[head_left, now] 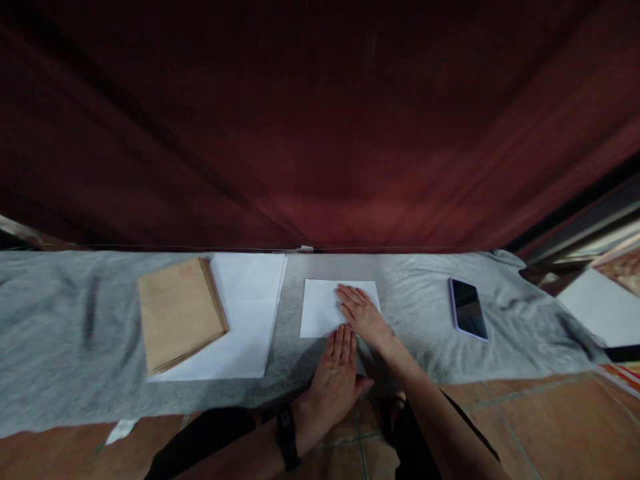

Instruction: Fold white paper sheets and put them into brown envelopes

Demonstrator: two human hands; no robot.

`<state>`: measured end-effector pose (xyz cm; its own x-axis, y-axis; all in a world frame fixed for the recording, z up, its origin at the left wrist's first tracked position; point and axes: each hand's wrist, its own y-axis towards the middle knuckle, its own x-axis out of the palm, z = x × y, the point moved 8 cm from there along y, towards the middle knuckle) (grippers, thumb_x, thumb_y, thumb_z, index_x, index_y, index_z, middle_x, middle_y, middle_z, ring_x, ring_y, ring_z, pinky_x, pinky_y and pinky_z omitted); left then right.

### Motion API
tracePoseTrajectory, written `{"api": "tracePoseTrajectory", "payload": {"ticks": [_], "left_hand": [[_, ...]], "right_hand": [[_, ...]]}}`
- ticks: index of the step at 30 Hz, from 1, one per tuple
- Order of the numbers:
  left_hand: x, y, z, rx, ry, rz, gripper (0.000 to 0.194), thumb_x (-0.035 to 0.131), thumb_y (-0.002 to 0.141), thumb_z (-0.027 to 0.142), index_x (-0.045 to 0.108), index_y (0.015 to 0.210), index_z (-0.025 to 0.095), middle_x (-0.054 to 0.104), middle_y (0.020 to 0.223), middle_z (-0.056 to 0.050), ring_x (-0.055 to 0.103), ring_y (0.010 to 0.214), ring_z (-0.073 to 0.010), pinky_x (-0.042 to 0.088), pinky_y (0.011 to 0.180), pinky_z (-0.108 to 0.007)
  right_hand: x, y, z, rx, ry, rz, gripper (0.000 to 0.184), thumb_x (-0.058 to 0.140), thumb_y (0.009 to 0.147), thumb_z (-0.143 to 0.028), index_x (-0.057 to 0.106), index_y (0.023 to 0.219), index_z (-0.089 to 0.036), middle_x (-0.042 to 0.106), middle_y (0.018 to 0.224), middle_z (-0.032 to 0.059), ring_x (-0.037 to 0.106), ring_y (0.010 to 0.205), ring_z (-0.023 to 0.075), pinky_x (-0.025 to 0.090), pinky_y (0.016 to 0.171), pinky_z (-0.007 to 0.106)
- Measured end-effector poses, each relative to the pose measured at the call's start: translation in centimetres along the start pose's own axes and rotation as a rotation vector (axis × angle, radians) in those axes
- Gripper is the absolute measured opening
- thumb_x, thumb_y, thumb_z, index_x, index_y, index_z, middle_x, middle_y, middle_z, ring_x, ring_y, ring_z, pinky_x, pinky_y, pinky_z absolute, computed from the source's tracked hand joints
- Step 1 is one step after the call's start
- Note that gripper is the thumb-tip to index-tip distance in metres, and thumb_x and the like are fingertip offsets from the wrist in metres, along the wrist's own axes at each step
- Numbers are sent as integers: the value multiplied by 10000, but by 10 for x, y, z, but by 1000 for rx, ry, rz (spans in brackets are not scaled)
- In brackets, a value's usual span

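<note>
A small white sheet of paper [319, 303], perhaps folded, lies flat on the grey cloth [415, 313] in front of me. My right hand [363, 315] rests on its right part, palm down with fingers stretched out toward the left. At the paper's near edge, the fingertips of my left hand [336, 373] touch it, fingers straight and thumb out to the right. A dark band [287, 437] is on my left wrist. Neither hand grips anything.
To the left, a stack of brown envelopes [181, 312] lies partly over larger white sheets [250, 313]. A phone [469, 309] lies to the right on the cloth. Behind the cloth hangs dark red fabric [330, 167]. Tiled floor [520, 420] shows along the near edge.
</note>
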<state>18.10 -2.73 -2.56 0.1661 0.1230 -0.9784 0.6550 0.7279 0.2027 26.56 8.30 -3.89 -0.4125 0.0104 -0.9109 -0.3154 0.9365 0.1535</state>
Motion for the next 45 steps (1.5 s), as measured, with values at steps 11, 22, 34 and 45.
{"api": "tracePoseTrajectory", "payload": {"ticks": [11,22,34,45], "left_hand": [[1,6,-6,-20,-61,34,691,448,986,548,494,1445,34,506,1491,-227,431,1435,-322,369,1178,-467],[8,23,-34,-137,-63,-5,552,386,982,306,488,1430,0,482,1511,-226,419,1443,-303,340,1188,-470],[20,62,-72,-146,-38,15,561,328,1003,261,378,1530,74,323,1629,-131,254,1526,-268,186,1256,-485],[27,73,-85,-167,-45,-26,551,336,1042,361,355,1559,171,309,1643,-89,248,1528,-269,168,1259,-495]], "right_hand": [[-4,2,0,9,3,-6,463,383,1048,-281,472,1494,-195,444,1571,83,386,1467,204,291,1241,452],[-1,-24,3,6,-132,30,485,371,1059,-343,444,1515,-196,382,1607,85,343,1490,235,294,1231,464],[0,-24,0,107,-242,37,507,323,1044,-259,409,1537,-181,330,1630,73,298,1509,228,238,1237,433],[2,-24,16,223,-319,57,522,321,1063,-352,390,1547,-167,330,1630,109,313,1497,268,238,1215,452]]}}
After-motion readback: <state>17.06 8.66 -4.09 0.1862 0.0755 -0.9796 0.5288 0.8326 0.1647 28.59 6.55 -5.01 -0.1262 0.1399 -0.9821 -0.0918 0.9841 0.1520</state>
